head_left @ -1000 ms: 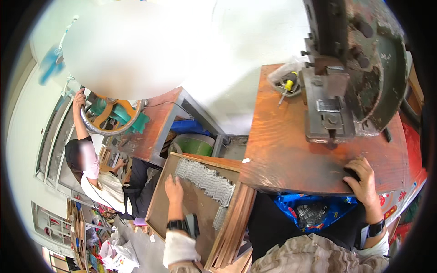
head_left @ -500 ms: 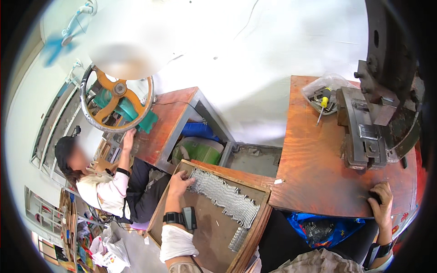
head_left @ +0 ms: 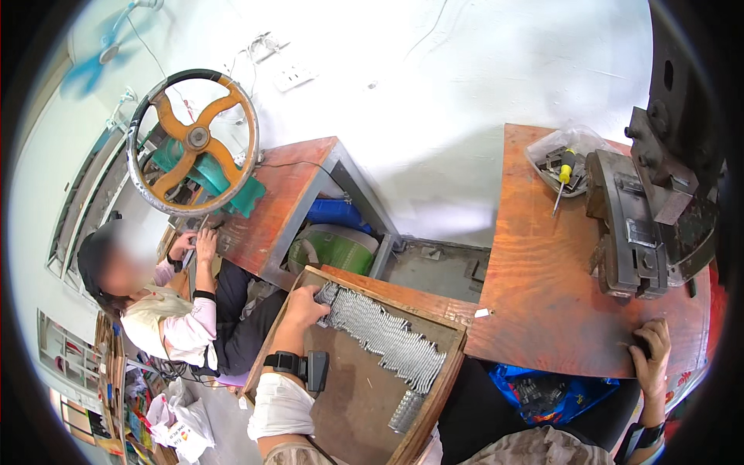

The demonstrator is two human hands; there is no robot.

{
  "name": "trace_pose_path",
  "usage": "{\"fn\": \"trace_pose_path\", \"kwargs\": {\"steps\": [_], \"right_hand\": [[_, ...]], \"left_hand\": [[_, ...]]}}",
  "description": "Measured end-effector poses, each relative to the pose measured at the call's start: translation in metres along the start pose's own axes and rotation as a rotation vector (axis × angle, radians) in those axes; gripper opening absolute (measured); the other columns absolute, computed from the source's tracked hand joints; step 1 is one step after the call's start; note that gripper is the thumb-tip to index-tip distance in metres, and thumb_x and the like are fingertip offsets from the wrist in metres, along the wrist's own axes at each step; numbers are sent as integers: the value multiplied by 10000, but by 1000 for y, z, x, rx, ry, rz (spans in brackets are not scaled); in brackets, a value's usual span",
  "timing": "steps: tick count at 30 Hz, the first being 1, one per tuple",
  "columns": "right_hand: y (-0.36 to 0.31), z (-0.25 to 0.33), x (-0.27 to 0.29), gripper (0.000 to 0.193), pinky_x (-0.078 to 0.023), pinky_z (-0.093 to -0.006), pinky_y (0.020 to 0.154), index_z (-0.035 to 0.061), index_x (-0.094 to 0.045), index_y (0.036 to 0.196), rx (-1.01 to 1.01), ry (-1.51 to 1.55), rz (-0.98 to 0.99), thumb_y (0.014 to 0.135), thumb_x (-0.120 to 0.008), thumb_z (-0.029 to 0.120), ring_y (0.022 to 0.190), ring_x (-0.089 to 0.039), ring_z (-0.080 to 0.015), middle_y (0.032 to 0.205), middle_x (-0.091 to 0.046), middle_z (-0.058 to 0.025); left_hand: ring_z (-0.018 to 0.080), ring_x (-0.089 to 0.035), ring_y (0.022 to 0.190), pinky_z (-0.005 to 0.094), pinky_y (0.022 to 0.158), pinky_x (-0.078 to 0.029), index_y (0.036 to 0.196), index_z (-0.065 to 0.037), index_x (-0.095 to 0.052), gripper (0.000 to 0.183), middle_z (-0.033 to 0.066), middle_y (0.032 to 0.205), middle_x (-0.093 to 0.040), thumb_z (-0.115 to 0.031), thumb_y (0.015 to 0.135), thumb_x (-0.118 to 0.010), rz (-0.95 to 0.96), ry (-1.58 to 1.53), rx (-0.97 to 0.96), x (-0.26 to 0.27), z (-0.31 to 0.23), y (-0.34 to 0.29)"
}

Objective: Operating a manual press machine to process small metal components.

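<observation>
A shallow wooden tray (head_left: pixel 341 403) lies tilted across my lap. In it, small ribbed grey metal parts (head_left: pixel 387 333) are packed side by side in a long slanting band. My left hand (head_left: pixel 304 308) is at the band's upper left end, its fingers closed on a metal part there; the fingertips are partly hidden. A separate short stack of metal parts (head_left: pixel 406 411) stands at the tray's lower right. My right hand (head_left: pixel 653 346) rests at the front edge of the wooden worktable (head_left: pixel 535 310), fingers loosely bent, thumb apart, holding nothing.
A dark press (head_left: pixel 635 225) stands on the worktable's right. Beside it are a clear plastic tub of metal pieces (head_left: pixel 550 159) and a yellow-handled screwdriver (head_left: pixel 565 174). A blue bag (head_left: pixel 504 380) hangs below the edge. At left, a person (head_left: pixel 167 325) works under a large handwheel (head_left: pixel 198 139).
My left hand has closed in on the band's end and turned slightly. My right hand stays at the table edge. The view has shifted a little; the person's both hands now show under the wheel.
</observation>
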State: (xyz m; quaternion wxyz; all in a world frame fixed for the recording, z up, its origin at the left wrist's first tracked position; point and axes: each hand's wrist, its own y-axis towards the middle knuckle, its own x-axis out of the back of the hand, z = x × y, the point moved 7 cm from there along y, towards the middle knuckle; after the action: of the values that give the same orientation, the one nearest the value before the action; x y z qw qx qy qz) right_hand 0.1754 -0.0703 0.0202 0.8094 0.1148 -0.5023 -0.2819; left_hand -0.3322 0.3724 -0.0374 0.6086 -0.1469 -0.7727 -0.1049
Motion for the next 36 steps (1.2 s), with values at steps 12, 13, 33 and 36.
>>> {"fn": "trace_pose_path", "kwargs": {"steps": [12,13,33,36], "right_hand": [[2,5,3,297,-427,-416,762,-13,-579,876,-6,-26,-32,601,-681,37,844,-496,-342,871,-523,-156],[4,8,3,297,-429,-417,758,-12,-586,874,9,-25,-33,598,-685,40,842,-500,-341,870,-530,-155],[33,36,-34,817,-326,-513,1024,-2,-347,1376,131,80,294,727,-748,291,1245,-384,-427,1337,-419,-232],[28,30,-35,871,-279,-549,1040,-25,-347,1369,110,131,347,713,-746,385,1278,-333,-445,1349,-394,-259]], "left_hand": [[216,-673,783,317,709,-523,1088,75,-637,506,174,886,-697,-141,649,-765,-110,-343,274,18,11,-39],[201,-664,800,309,722,-519,1089,89,-625,490,157,913,-689,-93,653,-755,-91,-541,259,21,-4,-41],[380,-501,1059,445,918,-409,1233,8,-508,609,210,1146,-546,-121,687,-744,240,-535,-919,-49,-463,-148],[384,-492,1081,440,939,-397,1268,14,-478,640,210,1164,-538,-117,701,-744,117,-619,-906,-52,-455,-152]]}}
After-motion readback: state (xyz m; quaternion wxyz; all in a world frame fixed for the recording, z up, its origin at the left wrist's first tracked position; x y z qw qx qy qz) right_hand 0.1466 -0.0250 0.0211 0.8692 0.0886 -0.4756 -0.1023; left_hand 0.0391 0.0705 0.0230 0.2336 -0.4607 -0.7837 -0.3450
